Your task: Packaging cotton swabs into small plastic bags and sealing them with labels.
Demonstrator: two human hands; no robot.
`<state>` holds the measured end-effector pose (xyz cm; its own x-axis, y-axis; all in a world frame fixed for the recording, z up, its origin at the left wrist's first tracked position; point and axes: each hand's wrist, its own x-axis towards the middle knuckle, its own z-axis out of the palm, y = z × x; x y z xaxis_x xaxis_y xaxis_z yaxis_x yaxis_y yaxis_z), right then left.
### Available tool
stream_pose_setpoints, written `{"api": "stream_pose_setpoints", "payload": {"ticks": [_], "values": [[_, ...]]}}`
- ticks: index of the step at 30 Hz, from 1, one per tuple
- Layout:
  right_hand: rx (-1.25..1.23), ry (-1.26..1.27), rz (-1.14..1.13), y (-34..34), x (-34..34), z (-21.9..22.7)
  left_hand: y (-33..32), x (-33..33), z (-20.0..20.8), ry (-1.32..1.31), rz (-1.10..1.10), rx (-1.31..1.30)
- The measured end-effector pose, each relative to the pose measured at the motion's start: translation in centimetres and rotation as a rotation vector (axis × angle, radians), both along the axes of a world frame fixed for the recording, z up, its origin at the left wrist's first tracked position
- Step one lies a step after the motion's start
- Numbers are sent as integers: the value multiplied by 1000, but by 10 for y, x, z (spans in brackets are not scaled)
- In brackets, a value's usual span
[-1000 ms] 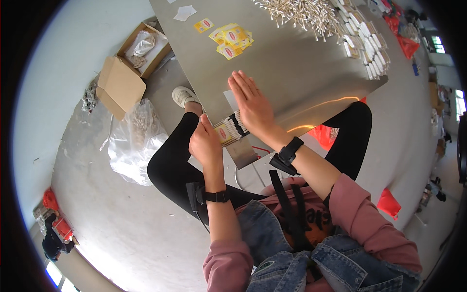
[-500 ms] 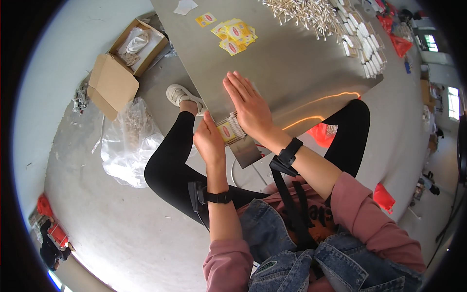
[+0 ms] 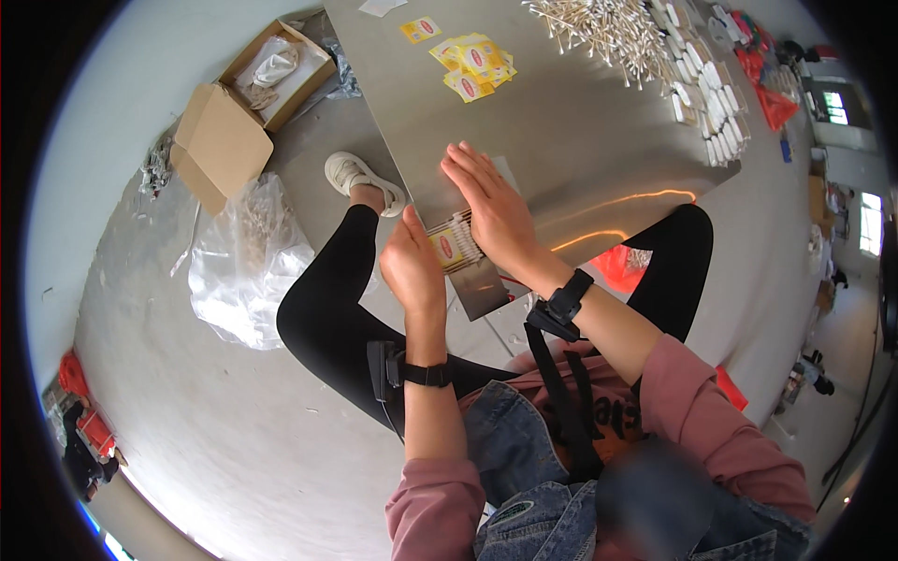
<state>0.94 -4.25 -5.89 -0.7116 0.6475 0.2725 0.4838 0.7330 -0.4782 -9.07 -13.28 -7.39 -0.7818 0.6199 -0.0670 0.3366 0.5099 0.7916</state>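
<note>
At the near edge of the counter [image 3: 580, 168], the small packet of cotton swabs [image 3: 453, 245] is pressed between the flat, open left hand [image 3: 412, 266] and right hand [image 3: 494, 208], best squared by even pressure.

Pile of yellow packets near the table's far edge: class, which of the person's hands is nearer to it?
Right. The right hand lies flat on the table below the yellow packets; the left hand is lower, at the near edge.

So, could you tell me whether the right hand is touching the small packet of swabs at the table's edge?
Touching: in the head view the right hand lies flat against the packet, no gap showing.
</note>
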Motion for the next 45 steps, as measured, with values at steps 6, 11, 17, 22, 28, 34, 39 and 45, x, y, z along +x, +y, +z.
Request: {"api": "stream_pose_setpoints", "payload": {"ticks": [6, 11, 17, 22, 28, 34, 39, 45], "values": [[3, 36, -15, 1, 0, 0, 1, 1, 2, 2, 9, 25], [1, 44, -7, 1, 0, 1, 1, 2, 2, 28, 11, -1], [32, 57, -5, 1, -2, 1, 1, 1, 7, 3, 22, -2], [57, 53, 6, 3, 1, -2, 3, 1, 12, 52, 27, -121], [58, 55, 46, 0, 1, 1, 0, -1, 1, 172, 25, -73], [38, 74, 69, 1, 5, -2, 1, 1, 0, 168, 21, -65], [32, 68, 124, 1, 2, -2, 0, 1, 1, 220, 0, -77], [-139, 164, 154, -1, -5, 1, 1, 2, 4, 309, -28, -60]]}}
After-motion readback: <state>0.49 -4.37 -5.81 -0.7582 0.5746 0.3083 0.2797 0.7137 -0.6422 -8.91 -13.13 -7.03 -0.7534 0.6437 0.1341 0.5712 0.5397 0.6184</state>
